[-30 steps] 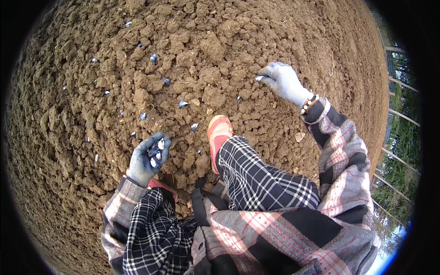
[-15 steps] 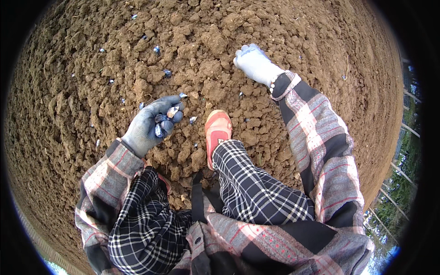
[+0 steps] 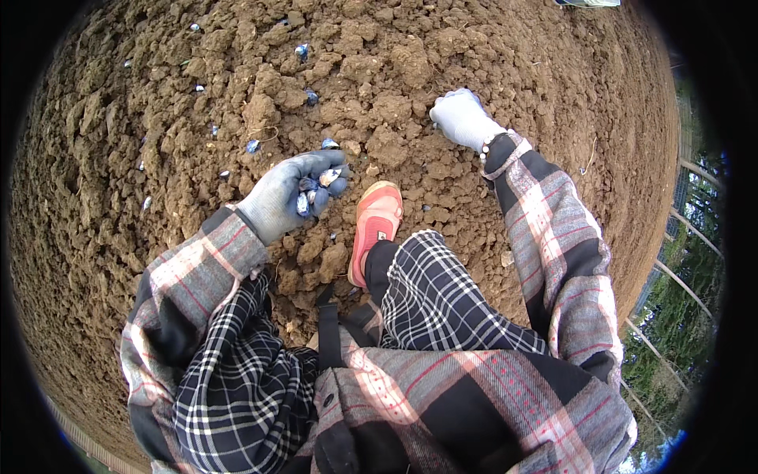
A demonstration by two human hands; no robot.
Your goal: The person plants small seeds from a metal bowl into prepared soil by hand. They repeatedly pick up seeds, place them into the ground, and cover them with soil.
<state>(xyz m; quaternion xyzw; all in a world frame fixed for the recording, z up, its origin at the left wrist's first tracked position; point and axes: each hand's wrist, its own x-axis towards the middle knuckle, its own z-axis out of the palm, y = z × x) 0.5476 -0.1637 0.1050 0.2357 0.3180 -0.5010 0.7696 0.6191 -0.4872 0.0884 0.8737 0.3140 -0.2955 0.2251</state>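
My left hand (image 3: 288,193), in a soiled grey-blue glove, curls palm up around several small blue-and-white pieces (image 3: 306,195), which look like coated seed cloves or chunks; I cannot tell which. Another such piece (image 3: 330,144) shows at its fingertips. Farther out and to the right, my right hand (image 3: 464,118) wears a paler glove. Its fingers are bent closed against the clumpy brown soil (image 3: 395,103). Whatever they may hold is hidden.
Similar pieces lie scattered on the soil, among them a blue one (image 3: 302,52) and another (image 3: 253,146). My red shoe (image 3: 377,229) stands between my hands. A pale object (image 3: 588,2) is cut off at the top edge. Poles and greenery (image 3: 687,276) line the right rim.
The view has shifted over the ground. My left hand appears farther right and up, still holding the pieces. My right hand has come slightly right and nearer, its fingers now more tucked toward the soil.
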